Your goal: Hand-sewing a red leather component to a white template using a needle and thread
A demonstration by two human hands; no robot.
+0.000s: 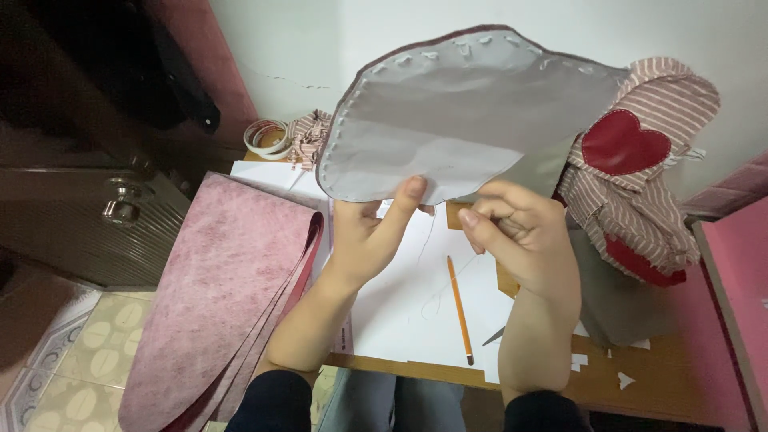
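My left hand and my right hand hold up a rounded grey fabric piece by its lower edge. White stitches run along its dark red rim. My left thumb presses on its front near the bottom middle. My right hand pinches the edge just to the right, fingers curled. A thin thread hangs below the piece toward the white paper on the wooden table.
An orange pencil lies on the paper. A pink mottled sheet drapes off the table's left. A striped fabric item with red hearts sits at right. Tape rolls stand at the back, a door with a knob at left.
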